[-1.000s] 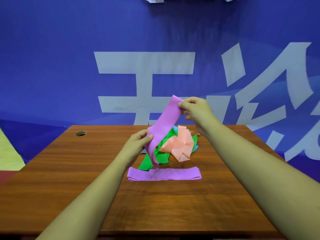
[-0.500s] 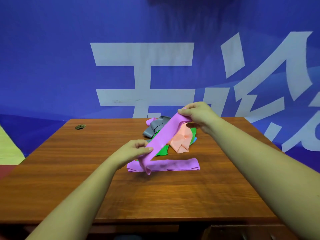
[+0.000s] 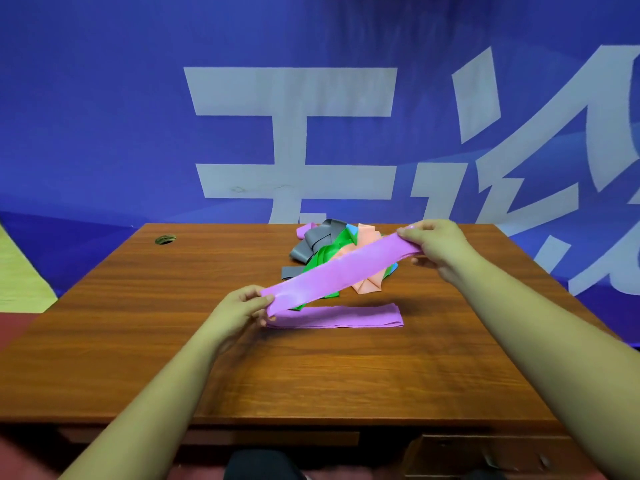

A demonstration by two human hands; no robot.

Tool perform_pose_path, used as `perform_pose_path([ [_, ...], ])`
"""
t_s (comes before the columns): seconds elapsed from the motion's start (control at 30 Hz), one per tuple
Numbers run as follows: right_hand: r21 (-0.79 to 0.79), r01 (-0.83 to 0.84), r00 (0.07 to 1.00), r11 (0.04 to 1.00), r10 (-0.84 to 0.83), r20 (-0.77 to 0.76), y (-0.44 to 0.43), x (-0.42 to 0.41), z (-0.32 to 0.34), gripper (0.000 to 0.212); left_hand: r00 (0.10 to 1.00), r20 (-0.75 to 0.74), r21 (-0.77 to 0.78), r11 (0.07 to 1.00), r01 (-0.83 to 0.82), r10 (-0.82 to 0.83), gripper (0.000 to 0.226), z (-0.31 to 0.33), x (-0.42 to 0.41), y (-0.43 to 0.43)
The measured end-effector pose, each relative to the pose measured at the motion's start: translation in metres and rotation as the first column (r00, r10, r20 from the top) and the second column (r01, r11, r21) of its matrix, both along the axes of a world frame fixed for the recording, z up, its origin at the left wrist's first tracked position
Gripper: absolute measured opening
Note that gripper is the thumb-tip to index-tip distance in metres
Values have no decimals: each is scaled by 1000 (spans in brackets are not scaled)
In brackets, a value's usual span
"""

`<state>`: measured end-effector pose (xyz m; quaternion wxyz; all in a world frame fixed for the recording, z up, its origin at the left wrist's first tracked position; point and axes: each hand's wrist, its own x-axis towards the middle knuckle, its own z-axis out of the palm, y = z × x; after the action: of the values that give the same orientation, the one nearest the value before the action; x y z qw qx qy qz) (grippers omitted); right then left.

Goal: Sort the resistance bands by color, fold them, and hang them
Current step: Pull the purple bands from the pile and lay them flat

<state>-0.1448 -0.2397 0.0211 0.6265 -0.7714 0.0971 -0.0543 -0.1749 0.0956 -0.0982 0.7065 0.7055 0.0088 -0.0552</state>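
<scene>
Purple band (image 3: 341, 271) mid-frame, taut, long axis lower-left to upper-right. Pinched at low end by left hand (image 3: 242, 306), high end by right hand (image 3: 436, 247). Just above folded strip (image 3: 346, 317); low end nearer.

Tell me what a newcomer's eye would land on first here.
The purple band stands out first, held taut in the air between the left hand and the right hand, above the wooden table. Just beneath it a second purple band lies folded flat, with a tangled pile of grey, green and peach bands behind it. The blue banner with large white characters fills the background.
</scene>
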Motion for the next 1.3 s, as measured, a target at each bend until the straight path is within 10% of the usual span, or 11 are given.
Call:
perform_pose_path([
  [0.47, -239, 63, 973, 969, -113, -202, -16, 2, -123, 2, 984, 137, 676, 716, -176, 113, 10, -22, 19, 1],
  [1.3, -767, 110, 986, 632, 28, 165, 22, 14, -161, 23, 942, 304, 788, 518, -331, 140, 16, -48, 39, 0],
])
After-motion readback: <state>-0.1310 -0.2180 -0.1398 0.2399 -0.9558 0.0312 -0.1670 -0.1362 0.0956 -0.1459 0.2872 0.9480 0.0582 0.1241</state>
